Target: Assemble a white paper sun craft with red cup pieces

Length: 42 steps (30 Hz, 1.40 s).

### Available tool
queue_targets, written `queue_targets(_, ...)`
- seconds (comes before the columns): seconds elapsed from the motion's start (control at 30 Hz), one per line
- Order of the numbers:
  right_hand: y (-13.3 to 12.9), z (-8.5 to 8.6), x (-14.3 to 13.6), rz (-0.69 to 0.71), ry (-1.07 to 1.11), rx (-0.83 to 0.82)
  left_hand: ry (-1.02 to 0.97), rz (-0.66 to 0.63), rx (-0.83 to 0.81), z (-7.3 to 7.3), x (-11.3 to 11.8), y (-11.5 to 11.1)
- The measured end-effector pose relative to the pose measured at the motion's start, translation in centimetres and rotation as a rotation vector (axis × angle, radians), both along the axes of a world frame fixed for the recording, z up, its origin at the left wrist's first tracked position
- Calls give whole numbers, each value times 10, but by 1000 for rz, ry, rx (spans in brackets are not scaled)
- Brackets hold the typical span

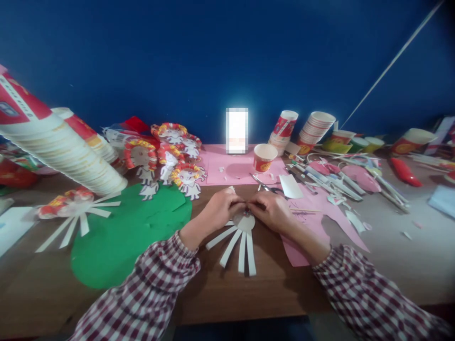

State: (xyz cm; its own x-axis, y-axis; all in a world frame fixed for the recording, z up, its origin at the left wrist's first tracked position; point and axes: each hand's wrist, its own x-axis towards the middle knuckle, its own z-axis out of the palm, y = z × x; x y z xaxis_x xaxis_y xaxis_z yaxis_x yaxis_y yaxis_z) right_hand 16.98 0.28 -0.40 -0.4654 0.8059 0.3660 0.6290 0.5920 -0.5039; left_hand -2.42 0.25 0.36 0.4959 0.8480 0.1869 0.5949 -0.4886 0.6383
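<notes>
My left hand [223,208] and my right hand [273,211] meet at the middle of the table, fingertips pinched together. Between them is a paper cup cut into strips [246,223], its round pale base towards me and several white strips fanning out over the wood. Both hands grip its far edge, which my fingers mostly hide. Just beyond my right hand lie scissors [268,185] and a white paper piece [292,186]. To the left, another cut cup [76,208] with red-yellow curled strips and straight white ones rests by a green paper sheet [106,251].
Paper cat figures [186,177] with curled manes stand at the back left, near a leaning cup stack [67,151]. A single cup [265,158] stands on pink paper [227,173]. Pens [334,182], scraps and more cup stacks [314,130] fill the right side. A blue wall [159,61] rises behind.
</notes>
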Motion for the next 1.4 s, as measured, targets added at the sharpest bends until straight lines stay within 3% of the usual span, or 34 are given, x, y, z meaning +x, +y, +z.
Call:
queue_targets(0.27,-1,2,-1,-12,-30,-12,24,-10,4,0,0,-1)
queue_targets(0.73,1,-2,-2,-38,-63,-53,63,81,31,-5,5,-2)
queue_targets(1.4,6,10,-2,28,-113,-249,130,122,-14,-6,5,-1)
